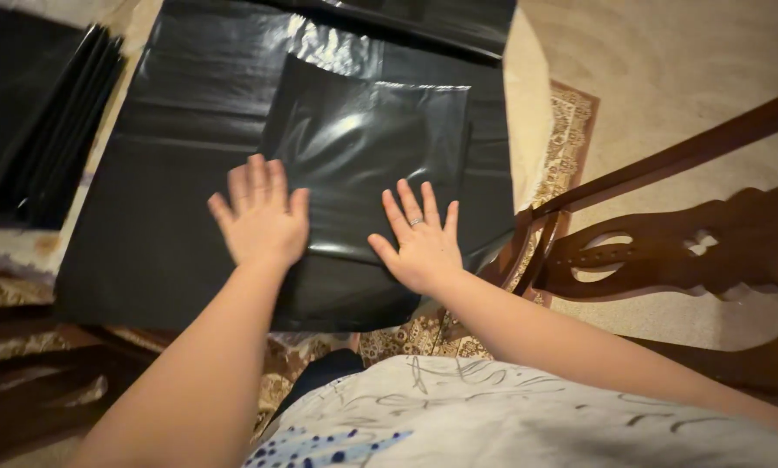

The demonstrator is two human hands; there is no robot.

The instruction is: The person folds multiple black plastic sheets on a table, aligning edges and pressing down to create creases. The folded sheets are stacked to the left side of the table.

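— Where are the hands?

— Both lie flat, palms down, on black plastic. The left hand (262, 217) rests at the lower left corner of the folded black bag (367, 156); the right hand (421, 243) presses the bag's lower edge, a ring on one finger.

— And the grip?

— Wide on both — fingers spread and straight, nothing clasped or pinched.

— Where is the folded bag?

— It sits on top of a larger black plastic sheet (172, 199) spread over the bench (528, 113), roughly at the sheet's middle, toward its right side. The sheet's near edge hangs toward the person.

— Anything else around the bag?

— Left of it, well apart, a stack of folded black bags (55, 130) lies by the sheet's left edge. Right of it, past the bench corner, stands a dark carved wooden chair (666, 243) on pale carpet (683, 61).
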